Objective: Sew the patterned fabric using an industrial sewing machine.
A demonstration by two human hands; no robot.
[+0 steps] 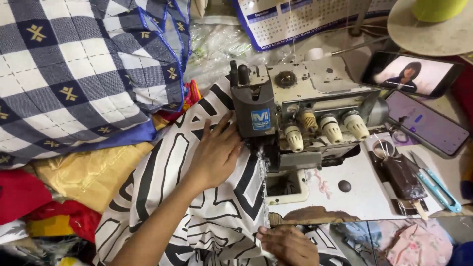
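The left hand [217,152] is lying flat and unclenched, pressing the black-and-white cloth [212,212] against the sewing machine [295,118]. The right hand [288,244] is pinching the cloth's edge, partly cut off below. The needle is hidden. A checked blanket [74,74] is crowding the left.

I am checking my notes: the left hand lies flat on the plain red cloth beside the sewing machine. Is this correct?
Not quite. In the head view the left hand lies flat on white cloth with black line patterns, beside the sewing machine.
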